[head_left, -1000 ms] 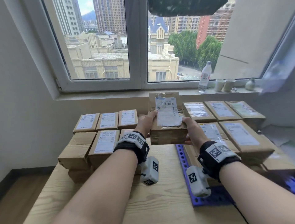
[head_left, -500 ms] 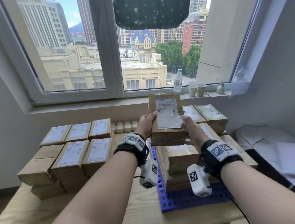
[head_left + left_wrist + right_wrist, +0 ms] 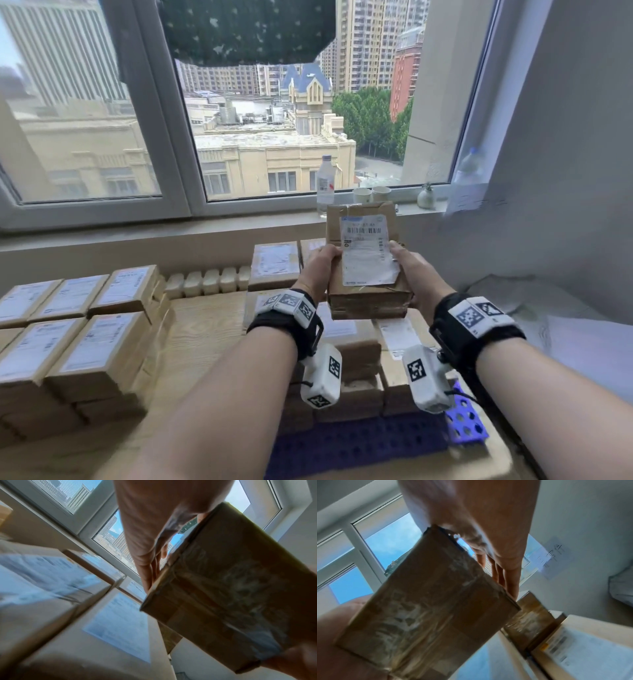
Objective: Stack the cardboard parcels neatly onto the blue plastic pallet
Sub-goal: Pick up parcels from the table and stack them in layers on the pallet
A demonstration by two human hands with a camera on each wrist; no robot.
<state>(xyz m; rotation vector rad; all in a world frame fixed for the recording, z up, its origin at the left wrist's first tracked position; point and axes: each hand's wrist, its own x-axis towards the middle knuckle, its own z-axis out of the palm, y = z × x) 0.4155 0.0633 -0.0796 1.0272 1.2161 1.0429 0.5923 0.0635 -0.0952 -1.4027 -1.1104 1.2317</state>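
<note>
I hold a taped cardboard parcel (image 3: 368, 270) with a white shipping label in the air between both hands. My left hand (image 3: 320, 265) grips its left side and my right hand (image 3: 409, 267) grips its right side, thumbs on top. The parcel hangs above the stack of parcels (image 3: 346, 346) on the blue plastic pallet (image 3: 359, 445). From below, the left wrist view shows the parcel's taped underside (image 3: 231, 588) with my left hand's fingers (image 3: 150, 566) along its edge. The right wrist view shows the same underside (image 3: 426, 612) and my right hand's fingers (image 3: 508, 577).
A second stack of labelled parcels (image 3: 78, 342) stands at the left on the wooden table (image 3: 202, 335). A water bottle (image 3: 324, 183), two cups (image 3: 371, 194) and a small vase (image 3: 425, 197) sit on the window sill. A wall is close on the right.
Both hands have carried the parcel to the right, from beside the left stack to above the parcels on the pallet. My view has turned right with it.
</note>
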